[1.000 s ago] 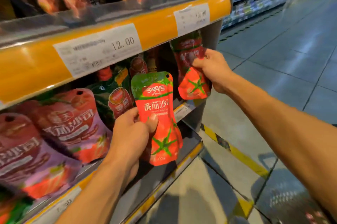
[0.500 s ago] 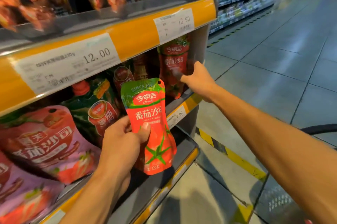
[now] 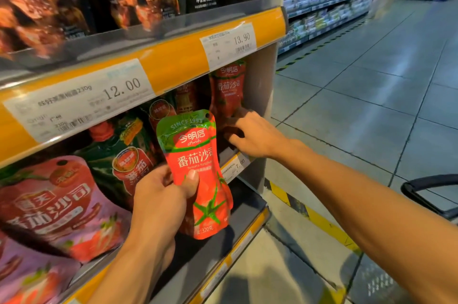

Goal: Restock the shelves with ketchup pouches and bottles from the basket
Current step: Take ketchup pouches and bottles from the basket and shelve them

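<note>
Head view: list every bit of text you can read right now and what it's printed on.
"SINCE 1993", "今明后", "番茄沙司", "Tomato Ketchup", "320克": red pouch in the left hand.
"今明后", "番茄沙司": shelved pouch by the right hand.
"12.00", "230g": left price tag; its small print is blurred.
"13.90": right price tag; the rest is too small.
"7.00": lower shelf tag.
"番茄": green pouch.
"沙司": pink pouch; the rest is blurred.

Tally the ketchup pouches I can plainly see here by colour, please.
Red with green top: 2, the held pouch in the left hand and the shelved pouch by the right hand.
Dark green pouch: 1.
Pink-purple pouches: 2.
Total: 5; dim packs behind left uncounted.
</note>
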The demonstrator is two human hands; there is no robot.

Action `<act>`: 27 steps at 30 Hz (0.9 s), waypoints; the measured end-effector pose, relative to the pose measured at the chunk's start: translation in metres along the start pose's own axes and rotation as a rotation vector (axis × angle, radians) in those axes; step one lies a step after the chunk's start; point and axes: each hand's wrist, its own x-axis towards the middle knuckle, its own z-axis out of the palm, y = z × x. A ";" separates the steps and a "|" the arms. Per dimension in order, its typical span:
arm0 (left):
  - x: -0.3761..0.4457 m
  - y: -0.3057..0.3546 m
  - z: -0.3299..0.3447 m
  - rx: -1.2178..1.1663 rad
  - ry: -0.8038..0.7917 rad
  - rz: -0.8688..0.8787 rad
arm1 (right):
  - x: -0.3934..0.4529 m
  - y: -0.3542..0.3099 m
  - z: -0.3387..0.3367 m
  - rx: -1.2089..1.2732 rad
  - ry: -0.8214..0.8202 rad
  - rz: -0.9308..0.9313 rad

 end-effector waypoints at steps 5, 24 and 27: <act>0.005 -0.001 0.001 0.005 0.012 -0.010 | 0.027 0.015 0.005 -0.019 -0.090 -0.016; -0.007 0.009 0.024 -0.207 0.006 0.047 | -0.130 -0.057 0.010 1.156 -0.089 0.239; -0.010 0.011 0.029 -0.221 -0.034 0.076 | -0.130 -0.057 0.008 1.216 -0.016 0.256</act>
